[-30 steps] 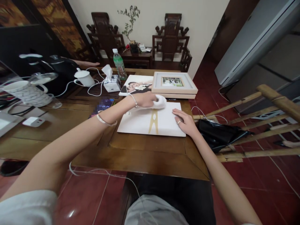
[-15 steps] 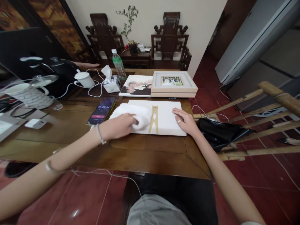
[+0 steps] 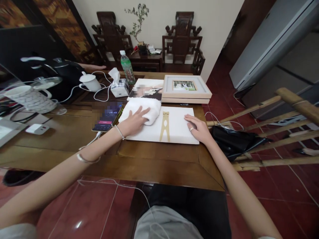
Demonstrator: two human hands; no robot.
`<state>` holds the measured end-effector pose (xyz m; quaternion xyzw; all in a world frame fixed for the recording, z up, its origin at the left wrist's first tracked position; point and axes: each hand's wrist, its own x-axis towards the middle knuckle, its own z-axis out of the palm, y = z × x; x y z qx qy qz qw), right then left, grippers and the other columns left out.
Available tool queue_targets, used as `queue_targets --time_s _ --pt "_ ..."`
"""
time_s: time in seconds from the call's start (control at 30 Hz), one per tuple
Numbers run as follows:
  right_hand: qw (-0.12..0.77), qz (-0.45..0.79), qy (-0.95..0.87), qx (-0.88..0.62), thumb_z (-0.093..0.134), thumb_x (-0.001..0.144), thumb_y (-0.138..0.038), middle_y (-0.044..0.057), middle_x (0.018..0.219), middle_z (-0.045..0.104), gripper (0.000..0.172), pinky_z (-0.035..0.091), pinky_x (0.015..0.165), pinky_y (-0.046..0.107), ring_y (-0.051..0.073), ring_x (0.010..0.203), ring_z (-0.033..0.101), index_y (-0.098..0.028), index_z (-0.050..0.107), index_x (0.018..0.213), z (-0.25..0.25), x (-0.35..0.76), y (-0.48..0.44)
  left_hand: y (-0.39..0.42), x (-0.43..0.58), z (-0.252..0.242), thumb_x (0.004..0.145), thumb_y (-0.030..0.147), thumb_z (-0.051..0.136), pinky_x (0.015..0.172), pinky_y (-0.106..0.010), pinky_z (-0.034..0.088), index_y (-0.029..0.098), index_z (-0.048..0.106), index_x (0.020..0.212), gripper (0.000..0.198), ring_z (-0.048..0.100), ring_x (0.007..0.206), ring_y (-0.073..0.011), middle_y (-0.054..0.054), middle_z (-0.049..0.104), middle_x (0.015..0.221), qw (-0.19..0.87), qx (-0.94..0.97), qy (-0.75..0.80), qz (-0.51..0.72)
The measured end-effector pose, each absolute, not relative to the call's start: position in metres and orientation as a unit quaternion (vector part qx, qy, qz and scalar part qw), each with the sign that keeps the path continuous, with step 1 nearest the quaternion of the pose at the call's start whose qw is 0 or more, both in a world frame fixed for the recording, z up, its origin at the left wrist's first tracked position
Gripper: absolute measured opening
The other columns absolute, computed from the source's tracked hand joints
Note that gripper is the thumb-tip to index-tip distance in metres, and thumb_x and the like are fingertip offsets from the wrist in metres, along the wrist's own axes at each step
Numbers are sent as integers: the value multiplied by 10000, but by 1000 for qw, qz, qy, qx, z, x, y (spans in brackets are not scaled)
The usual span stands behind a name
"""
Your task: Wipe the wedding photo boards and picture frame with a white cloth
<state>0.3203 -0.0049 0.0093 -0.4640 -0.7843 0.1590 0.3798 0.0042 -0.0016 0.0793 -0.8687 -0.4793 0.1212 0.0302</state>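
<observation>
Two hands open | left hand [image 3: 133,121] flat on white cloth [image 3: 148,108] — pressing it to white panel [image 3: 178,131] | right hand [image 3: 199,128] splayed at its edge, steadying it on counter [image 3: 154,161].

Phone [image 3: 107,117] screen: blurred, numbers can't be read.
Photo print [image 3: 147,90]: faces blurred.
Small picture in frame [image 3: 183,85]: too small to tell who is in it.
Left grip [image 3: 133,121] lies on white cloth [image 3: 147,108], hides cloth's near part.
Cloth hides far left corner of white board [image 3: 176,127].
Right grip [image 3: 199,130] covers bit of board's right edge.
Flat white thing [image 3: 6,131] on counter [image 3: 149,162]: cut off at left edge.
Other person's hand [image 3: 91,67]: arm hidden behind black kettle [image 3: 64,74].
</observation>
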Motion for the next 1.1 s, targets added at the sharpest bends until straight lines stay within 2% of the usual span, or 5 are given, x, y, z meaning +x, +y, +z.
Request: queue_targets --time_s 0.43,0.73,0.9,1.0,1.1 --pt "378 169 -781 -468 485 868 -202 86 1260 657 354 396 1103 480 246 1255 550 -205 693 1154 11 318 -6 -123 13 90 736 -70 520 993 -691 412 183 718 1017 427 170 1425 -474 -98 173 1601 -5 -887 -433 159" --pt "382 176 -778 -468 500 859 -196 71 1263 657 347 390 1109 479 242 1255 550 -216 694 1145 11 319 -6 -33 11 96 786 -48 394 1000 -648 423 153 660 1115 468 171 1451 -396 -85 185 1602 -32 -877 -451 160" --pt "383 174 -780 -463 495 862 -202 86 1260 658 344 390 1108 481 246 1255 549 -201 693 1143 11 320 -6 27 5 97 805 -8 380 1060 -488 425 131 643 1135 444 319 1413 -318 -97 303 1563 -36 -882 -452 128" --pt "382 171 -782 -463 490 865 -204 96 1256 659 346 396 1102 480 247 1252 553 -191 692 1145 11 320 -5 31 4 97 815 5 375 1053 -435 439 117 653 1119 427 405 1365 -309 -114 340 1543 -27 -883 -453 120" --pt "377 173 -783 -464 494 861 -193 79 1259 659 351 398 1100 481 241 1255 550 -212 689 1152 12 320 -6 5 7 95 806 4 391 1059 -460 437 148 666 1116 439 324 1412 -316 -79 308 1563 -17 -883 -453 121"
